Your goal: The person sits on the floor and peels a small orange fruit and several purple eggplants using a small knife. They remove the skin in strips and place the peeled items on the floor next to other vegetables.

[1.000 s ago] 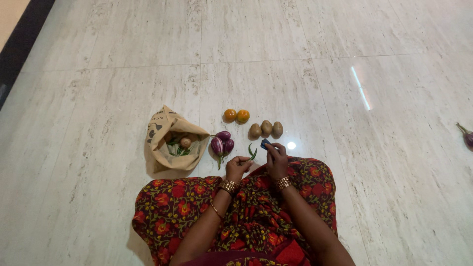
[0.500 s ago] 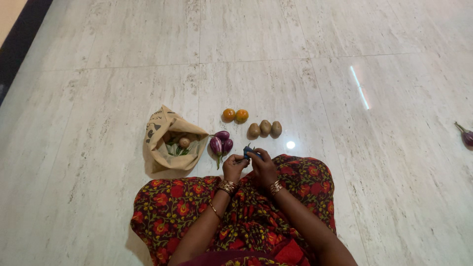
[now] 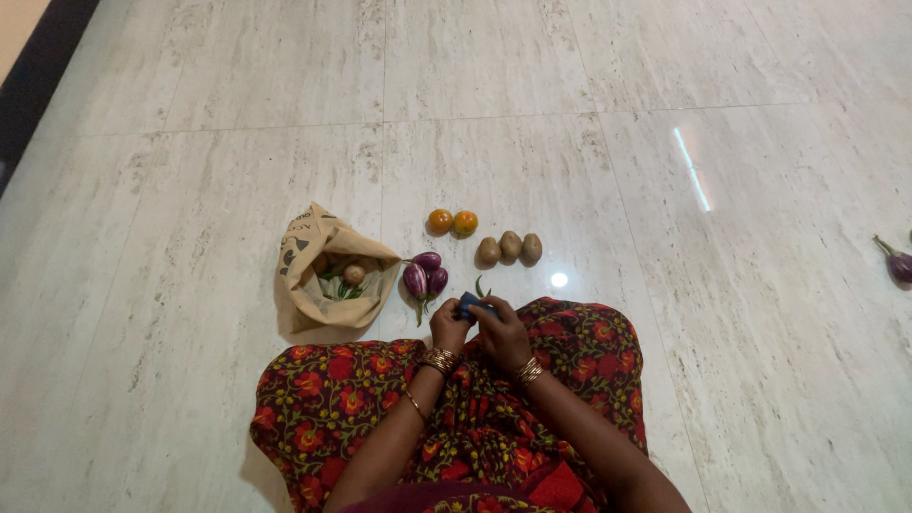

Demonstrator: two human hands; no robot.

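- Where the person sits cross-legged, a pale marble-look tiled floor [image 3: 570, 142] fills nearly the whole head view, with a bright light streak reflected at the right.
- A dark red skirt with an orange flower print [image 3: 351, 399] covers the lap at the bottom edge.
- To the left front lies a brown paper bag [image 3: 318, 261], its mouth open toward the person, with greens and a round brownish vegetable inside.
- Three brown potatoes [image 3: 510, 248] sit in a row ahead of the hands; two orange tomatoes [image 3: 452, 222] sit just beyond and to their left.
- Three purple brinjals [image 3: 425, 275] lie bunched between the bag and the hands; another brinjal [image 3: 898, 264] lies well apart at the right edge.
- Both hands meet just above the skirt's front edge: the left hand [image 3: 448, 328] and the right hand [image 3: 502, 332], each with gold bangles, have their grip closed together on a small dark blue object [image 3: 472, 305].
- A green chilli [image 3: 479, 286] lies on the floor just beyond that object.
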